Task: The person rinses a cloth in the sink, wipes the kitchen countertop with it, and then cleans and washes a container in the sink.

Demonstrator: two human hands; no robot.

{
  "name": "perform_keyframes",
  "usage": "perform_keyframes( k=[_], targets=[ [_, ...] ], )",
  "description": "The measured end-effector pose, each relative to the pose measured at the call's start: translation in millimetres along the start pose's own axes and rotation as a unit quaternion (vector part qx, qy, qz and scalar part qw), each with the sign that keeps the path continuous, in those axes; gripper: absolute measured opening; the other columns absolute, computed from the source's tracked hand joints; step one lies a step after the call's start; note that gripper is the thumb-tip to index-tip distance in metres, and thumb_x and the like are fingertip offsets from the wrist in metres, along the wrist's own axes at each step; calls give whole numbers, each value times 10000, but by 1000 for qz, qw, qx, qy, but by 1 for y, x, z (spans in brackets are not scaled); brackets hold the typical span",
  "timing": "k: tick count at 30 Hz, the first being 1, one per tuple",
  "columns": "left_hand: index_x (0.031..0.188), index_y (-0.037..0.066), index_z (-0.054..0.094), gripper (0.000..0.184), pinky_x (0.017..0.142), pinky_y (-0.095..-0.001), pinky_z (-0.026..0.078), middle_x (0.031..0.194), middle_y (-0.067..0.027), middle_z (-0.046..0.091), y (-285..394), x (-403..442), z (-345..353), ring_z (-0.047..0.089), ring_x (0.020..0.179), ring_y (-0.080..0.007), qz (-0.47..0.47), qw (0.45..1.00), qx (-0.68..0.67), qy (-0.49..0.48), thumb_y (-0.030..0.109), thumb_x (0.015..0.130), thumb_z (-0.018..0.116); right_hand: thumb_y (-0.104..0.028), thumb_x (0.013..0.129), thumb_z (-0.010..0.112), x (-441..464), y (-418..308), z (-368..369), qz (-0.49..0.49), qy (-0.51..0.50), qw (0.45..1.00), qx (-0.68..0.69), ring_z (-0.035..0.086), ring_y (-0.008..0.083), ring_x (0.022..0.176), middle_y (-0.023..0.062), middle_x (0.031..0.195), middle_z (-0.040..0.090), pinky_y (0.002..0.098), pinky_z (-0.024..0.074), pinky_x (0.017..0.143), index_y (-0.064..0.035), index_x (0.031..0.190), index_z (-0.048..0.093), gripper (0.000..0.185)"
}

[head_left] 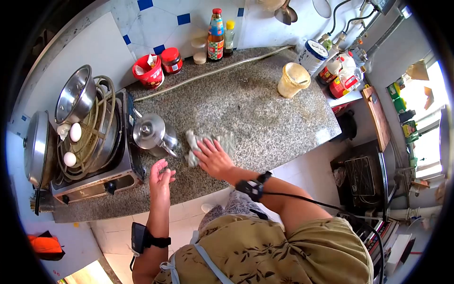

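My right hand [213,157] lies flat with spread fingers on a grey-white cloth [229,141], pressing it against the speckled granite counter [265,125]. Part of the cloth is hidden under the palm. My left hand [161,176] hovers over the counter's front edge, its fingers loosely bent and apart, holding nothing. Just beyond it stands a shiny metal kettle [150,132] with a lid, its spout and handle low to the side. The kettle is nearer to my left hand than the cloth is.
At left, a gas stove [97,183] carries a steel bowl [75,94], a coiled hose and eggs [75,132]. Along the wall stand a red tub [148,73], a jar [171,60] and sauce bottles [215,38]. A pale hose [213,71] crosses the counter; a cream bucket [293,81] sits right.
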State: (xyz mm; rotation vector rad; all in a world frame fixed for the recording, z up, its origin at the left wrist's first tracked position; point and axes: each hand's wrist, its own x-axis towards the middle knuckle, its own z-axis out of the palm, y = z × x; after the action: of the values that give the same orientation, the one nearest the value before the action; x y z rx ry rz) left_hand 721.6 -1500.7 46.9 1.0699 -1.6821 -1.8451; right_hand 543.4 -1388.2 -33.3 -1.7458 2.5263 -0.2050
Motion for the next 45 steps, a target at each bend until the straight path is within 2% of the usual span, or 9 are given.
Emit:
perform_keyframes(
  k=[3,9,14,20,24,29,34,42,45],
  targets=[
    [1236,42,431,379,705,-260,455,1192,-90,472,7,5,12,567,879,-152,-23,999,-32,-20,124,873,498,-396,910,348,-33,24,0,-66,7,997,32,158,314,1346,77,1460,210,508,76,1089,-212,1351,358,478],
    [1266,11,381,434,731,-275,461,1212,-96,463,14,14,27,564,923,-171,-24,998,-60,-25,94,860,510,-449,889,381,9,163,-20,226,25,973,-42,14,404,1351,167,1479,61,582,62,1056,-259,1366,337,514],
    [1283,14,355,464,780,-314,472,1231,-133,476,10,24,29,585,920,-214,-45,992,-109,-50,116,859,513,-486,884,381,64,269,-6,303,140,941,-49,90,459,1320,225,1451,126,600,115,1028,-236,1373,321,552],
    [1208,19,416,391,822,-365,467,1130,-143,530,17,28,37,589,909,-227,-94,985,-137,-52,152,856,524,-501,907,318,139,310,-18,347,119,930,-36,163,420,1310,205,1433,199,549,127,1035,-164,1377,308,579],
    [903,64,471,200,699,-300,430,830,-52,482,2,32,36,492,716,-156,-102,975,-198,13,264,903,463,-478,912,309,176,261,-18,246,55,966,-55,175,356,1329,189,1419,250,505,121,1064,-124,1358,332,569],
    [683,116,368,368,543,-257,297,644,4,340,7,32,35,322,578,-104,-103,972,-186,102,366,954,378,-458,920,294,173,133,-4,74,43,996,-20,120,324,1358,149,1453,210,478,59,1093,-166,1393,286,556],
    [663,129,352,383,532,-238,282,624,18,317,-3,28,24,297,563,-88,-90,972,-185,112,379,952,382,-433,928,278,150,45,0,-83,0,996,-22,143,306,1356,104,1460,218,479,72,1090,-191,1398,271,529],
    [678,98,406,286,533,-264,279,610,15,345,-16,0,-9,319,566,-96,18,997,-31,71,249,921,421,-385,873,449,14,40,-11,-264,-27,961,70,230,328,1307,107,1391,321,520,170,1053,-173,1323,398,499],
    [695,78,434,227,542,-268,287,603,16,359,-10,-32,-11,332,569,-94,-36,986,-66,148,175,900,420,-407,862,457,35,25,-16,-306,-39,948,74,217,330,1312,93,1394,320,534,177,1047,-173,1318,405,515]
  ],
)
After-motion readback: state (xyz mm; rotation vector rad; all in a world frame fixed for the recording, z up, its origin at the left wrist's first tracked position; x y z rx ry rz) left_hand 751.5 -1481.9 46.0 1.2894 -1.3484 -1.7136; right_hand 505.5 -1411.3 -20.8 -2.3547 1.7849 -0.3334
